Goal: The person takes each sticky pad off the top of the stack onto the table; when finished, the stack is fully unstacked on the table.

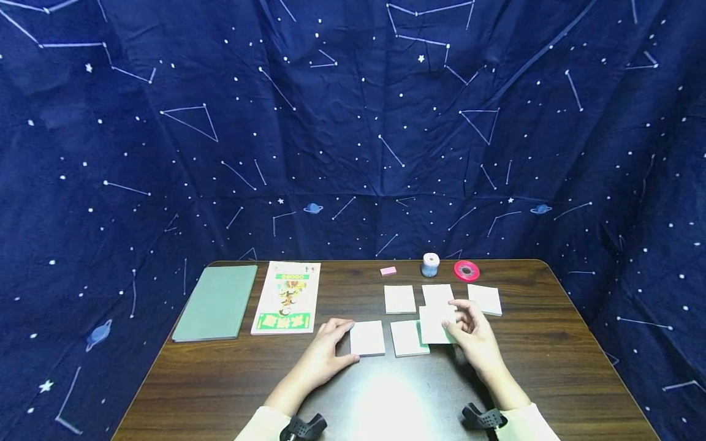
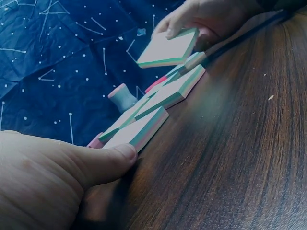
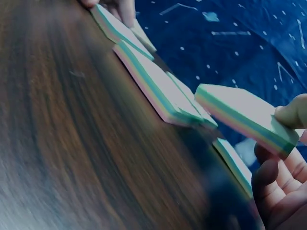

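Observation:
My right hand (image 1: pixel 478 344) holds a square sticky note pad (image 1: pixel 434 325) up off the table, pinched by its right side between thumb and fingers. Bands of pink, yellow and green show along its edge (image 3: pixel 242 120). In the head view it overlaps a second pad (image 1: pixel 408 339) and a pad behind it (image 1: pixel 437 294). On the left, my left hand (image 1: pixel 322 355) grips the left side of another pad (image 1: pixel 367 338) lying on the table, its thumb (image 2: pixel 125 152) at the near corner and fingers at the far one.
Two more pads (image 1: pixel 399 299) (image 1: pixel 485 299) lie in the back row. Behind them are a pink eraser-like block (image 1: pixel 388 271), a small white-and-blue container (image 1: pixel 430 264) and a red ring-shaped item (image 1: pixel 466 270). A green folder (image 1: pixel 217 303) and an illustrated book (image 1: pixel 285 297) lie left.

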`<move>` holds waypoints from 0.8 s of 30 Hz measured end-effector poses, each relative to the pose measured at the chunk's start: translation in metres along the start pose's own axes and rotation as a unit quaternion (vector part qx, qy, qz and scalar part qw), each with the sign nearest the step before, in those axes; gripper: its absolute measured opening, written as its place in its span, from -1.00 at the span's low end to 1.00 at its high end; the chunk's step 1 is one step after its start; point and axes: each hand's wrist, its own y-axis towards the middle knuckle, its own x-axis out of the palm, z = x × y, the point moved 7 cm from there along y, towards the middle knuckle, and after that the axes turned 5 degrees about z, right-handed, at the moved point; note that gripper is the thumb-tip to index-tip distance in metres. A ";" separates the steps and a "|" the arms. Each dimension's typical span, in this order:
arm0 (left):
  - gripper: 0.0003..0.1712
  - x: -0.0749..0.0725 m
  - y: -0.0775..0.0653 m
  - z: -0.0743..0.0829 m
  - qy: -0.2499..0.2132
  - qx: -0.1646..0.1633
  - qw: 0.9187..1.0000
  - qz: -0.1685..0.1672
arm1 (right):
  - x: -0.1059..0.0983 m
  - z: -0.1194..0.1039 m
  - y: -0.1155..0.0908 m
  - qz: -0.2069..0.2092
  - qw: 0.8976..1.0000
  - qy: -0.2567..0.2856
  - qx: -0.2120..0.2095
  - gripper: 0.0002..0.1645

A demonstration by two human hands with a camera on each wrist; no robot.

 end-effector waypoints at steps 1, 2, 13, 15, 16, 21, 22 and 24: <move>-0.15 0.000 0.000 0.000 0.000 -0.001 1.000 -0.001 | -0.005 0.004 0.000 0.008 1.000 0.002 0.008 -0.40; -0.15 0.001 0.000 0.000 0.001 -0.001 1.000 -0.003 | -0.010 0.007 0.000 0.014 1.000 0.001 0.014 -0.40; -0.15 0.001 0.000 -0.001 0.002 0.002 1.000 0.004 | -0.038 0.025 0.006 0.020 0.991 -0.133 0.000 -0.52; -0.15 0.002 0.000 -0.001 0.003 0.002 1.000 0.001 | -0.038 0.024 0.007 0.023 0.983 -0.179 -0.018 -0.53; -0.15 0.002 0.001 -0.001 0.001 0.002 1.000 0.000 | -0.038 0.023 0.007 0.026 0.979 -0.200 -0.026 -0.53; -0.14 0.001 0.001 -0.001 -0.004 -0.001 1.000 0.002 | -0.035 0.016 0.006 0.037 0.957 -0.283 -0.051 -0.53; -0.15 0.001 0.001 -0.001 -0.005 0.000 1.000 0.004 | -0.034 0.015 0.006 0.037 0.954 -0.291 -0.054 -0.54; -0.15 0.000 0.000 -0.002 -0.004 -0.001 1.000 0.006 | -0.032 0.013 0.006 0.030 0.951 -0.304 -0.056 -0.54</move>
